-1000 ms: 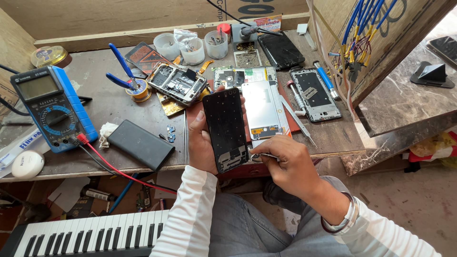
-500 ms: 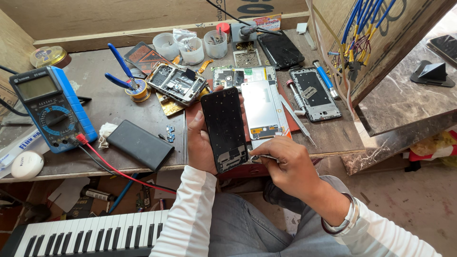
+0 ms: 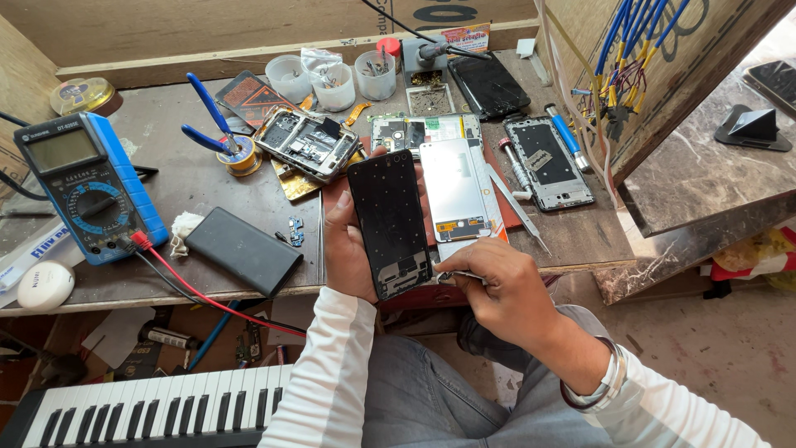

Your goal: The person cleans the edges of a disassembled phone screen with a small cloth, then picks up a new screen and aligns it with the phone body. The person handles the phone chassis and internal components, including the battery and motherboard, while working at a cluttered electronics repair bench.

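Phone frame (image 3: 390, 220) gripped upright in left hand (image 3: 348, 249), fingers wrapped round its edges, held just above near edge of desk (image 3: 207, 178). Right hand (image 3: 497, 286) pinched on thin metal tool (image 3: 458, 274), tip touching frame's lower right corner. White panel (image 3: 453, 189) flat on desk just right of frame. Multimeter (image 3: 87, 187) well left, power bank (image 3: 243, 250) between. Opened phone (image 3: 305, 143) behind frame.
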